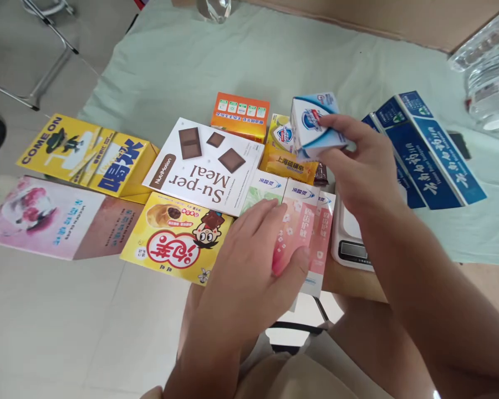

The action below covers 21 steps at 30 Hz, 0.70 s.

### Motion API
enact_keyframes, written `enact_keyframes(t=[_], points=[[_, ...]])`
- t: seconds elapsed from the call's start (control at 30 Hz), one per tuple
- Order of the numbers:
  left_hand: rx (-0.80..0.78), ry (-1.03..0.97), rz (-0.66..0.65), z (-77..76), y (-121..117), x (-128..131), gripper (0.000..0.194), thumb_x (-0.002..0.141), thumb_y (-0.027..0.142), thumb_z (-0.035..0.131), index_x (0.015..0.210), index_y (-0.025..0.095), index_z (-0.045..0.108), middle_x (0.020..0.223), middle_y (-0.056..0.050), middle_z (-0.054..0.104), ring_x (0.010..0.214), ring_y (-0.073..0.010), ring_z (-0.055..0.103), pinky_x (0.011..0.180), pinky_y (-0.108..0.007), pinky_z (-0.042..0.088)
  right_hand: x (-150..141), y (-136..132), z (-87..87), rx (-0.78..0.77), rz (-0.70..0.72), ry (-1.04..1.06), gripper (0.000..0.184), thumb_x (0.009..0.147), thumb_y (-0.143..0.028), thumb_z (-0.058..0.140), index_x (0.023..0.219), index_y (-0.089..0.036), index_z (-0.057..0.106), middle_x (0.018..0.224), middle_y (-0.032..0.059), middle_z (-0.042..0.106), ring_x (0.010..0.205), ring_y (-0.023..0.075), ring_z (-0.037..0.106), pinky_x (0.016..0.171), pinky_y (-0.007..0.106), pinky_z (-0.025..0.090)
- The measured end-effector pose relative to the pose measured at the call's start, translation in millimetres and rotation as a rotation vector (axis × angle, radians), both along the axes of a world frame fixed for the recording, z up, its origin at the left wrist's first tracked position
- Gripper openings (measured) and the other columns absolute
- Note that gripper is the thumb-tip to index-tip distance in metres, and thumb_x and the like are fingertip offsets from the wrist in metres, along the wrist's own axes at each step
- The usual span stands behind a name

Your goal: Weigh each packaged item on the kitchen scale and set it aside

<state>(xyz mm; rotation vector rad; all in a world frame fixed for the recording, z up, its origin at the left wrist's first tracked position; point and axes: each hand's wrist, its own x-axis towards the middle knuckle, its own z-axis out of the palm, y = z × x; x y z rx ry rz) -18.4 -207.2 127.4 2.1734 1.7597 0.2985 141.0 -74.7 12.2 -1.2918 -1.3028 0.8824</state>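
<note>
Held up in my right hand is a white-and-blue soap box, gripped at its right end between thumb and fingers. Under it lie a yellow soap box with a lemon picture and a yellow-orange soap packet. My left hand rests with thumb and fingers apart over upright-lying toothpaste boxes. These are a pink toothpaste box, a green-and-white one partly covered by my fingers, and another pink one at the right.
Left stand a white chocolate meal box, yellow snack box, yellow drink box, pink box and orange box. Right are a white scale, blue toothpaste boxes and clear bottles. Cardboard borders the cloth.
</note>
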Motion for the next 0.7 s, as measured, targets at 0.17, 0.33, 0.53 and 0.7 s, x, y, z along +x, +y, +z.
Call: enact_keyframes(t=[0.17,0.33,0.53,0.7], points=[[-0.003,-0.056,0.017,-1.2,2,-4,0.048,0.102,0.043,0.055,0.143,0.019,0.063,0.149,-0.015,0.069,0.14,-0.0343,0.065,0.114,-0.054,0.059,-23,52,17.4,-0.2,0.041,-0.127,0.052,0.086,-0.016,0.066,0.134,-0.032,0.075,0.147,0.0084,0.062,0.083,0.0155,0.072,0.091,0.042,0.066],[-0.024,-0.11,-0.01,1.7,5,-3,0.043,0.103,0.043,0.054,0.137,0.02,0.064,0.145,-0.016,0.071,0.134,-0.0346,0.068,0.109,-0.053,0.06,-21,63,-3.7,-0.057,0.206,-0.324,0.05,0.086,-0.03,0.077,0.136,-0.032,0.071,0.125,0.0087,0.071,0.088,0.0214,0.069,0.098,0.051,0.06],[-0.04,-0.124,0.006,2.7,6,-2,0.038,0.102,0.042,0.055,0.13,0.02,0.066,0.144,-0.017,0.07,0.132,-0.0375,0.069,0.103,-0.054,0.061,-26,59,-11.7,-0.086,0.172,-0.299,0.042,0.09,-0.04,0.076,0.131,-0.031,0.07,0.126,0.0109,0.068,0.101,0.0245,0.065,0.099,0.05,0.056],[-0.018,-0.131,-0.01,2.0,5,-2,0.041,0.101,0.041,0.055,0.13,0.016,0.068,0.141,-0.019,0.072,0.129,-0.0392,0.07,0.101,-0.057,0.061,-19,51,4.4,-0.134,0.2,-0.307,0.036,0.095,-0.037,0.07,0.129,-0.031,0.069,0.125,0.01,0.068,0.108,0.0269,0.066,0.105,0.055,0.054]])
